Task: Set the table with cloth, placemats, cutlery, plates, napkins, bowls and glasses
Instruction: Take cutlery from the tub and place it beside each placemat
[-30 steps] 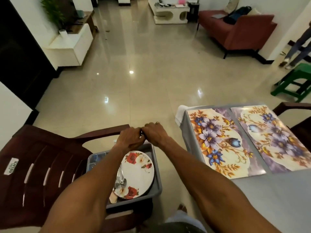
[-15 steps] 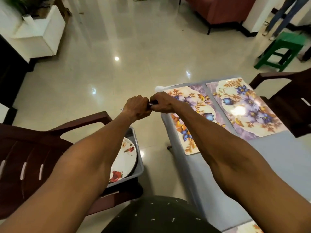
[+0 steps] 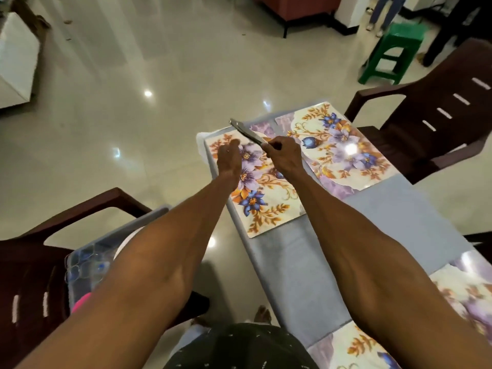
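My right hand [image 3: 283, 153] grips a bundle of metal cutlery [image 3: 245, 131], whose tips point away to the upper left above the far-left floral placemat [image 3: 266, 209]. Beside it, my left hand [image 3: 229, 158] hovers over the same mat with relaxed fingers and holds nothing. A second floral placemat [image 3: 343, 150] lies to the right on the grey tablecloth [image 3: 306, 262]. Two more placemats [image 3: 466, 294] show at the near right edge. A grey tub [image 3: 80, 265] with glasses sits on the brown chair [image 3: 34, 275] at the left, partly hidden by my left arm.
Another brown chair [image 3: 436, 113] stands at the table's far right side. A green stool [image 3: 394, 51] and a person's legs [image 3: 383, 9] are beyond it. Shiny tiled floor [image 3: 133, 102] spreads to the left, with a white cabinet [image 3: 16, 57] at the far left.
Both hands rose from the tub and swung right over the table with the cutlery. My left hand has let go and parted from the right, which keeps the bundle.
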